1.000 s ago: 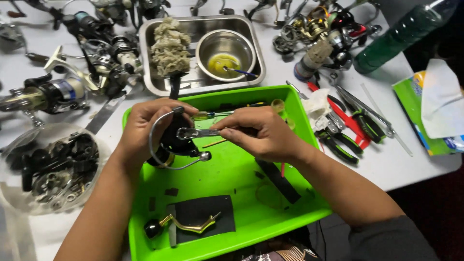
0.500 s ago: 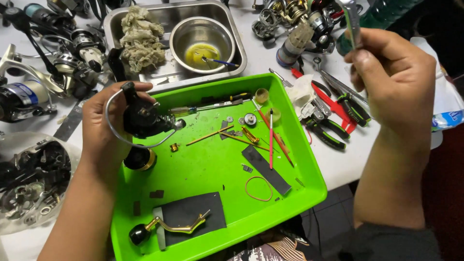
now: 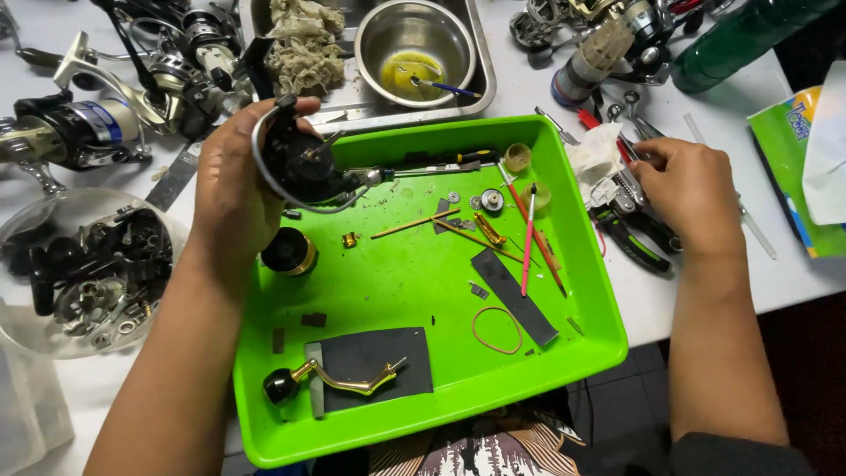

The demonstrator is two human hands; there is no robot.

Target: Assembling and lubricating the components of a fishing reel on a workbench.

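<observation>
— What are the hands doing?

— The left hand (image 3: 231, 189) is wrapped around a black fishing reel body (image 3: 300, 166) with a wire bail, fingers curled tight on it, holding it just above the ten o'clock corner of a bright green tray (image 3: 582, 348). The right hand (image 3: 692, 189) is off the tray at three o'clock, palm down over a cluster of pliers (image 3: 634, 238) on the white table (image 3: 758, 273). Its fingers are bent onto the tools, but I cannot tell whether they actually grip one.

— And inside the tray?

— Just below the reel body sits a black and gold spool (image 3: 289, 252). At six o'clock, a gold crank handle (image 3: 339, 381) with a black knob lies on a dark mat (image 3: 374, 357). Toward two o'clock: thin sticks, a red brush (image 3: 527, 242), small washers. A rubber band (image 3: 496, 330) lies at five o'clock.

— Beyond it?

— At twelve o'clock, a steel bowl (image 3: 414, 40) holding yellow oil.
</observation>
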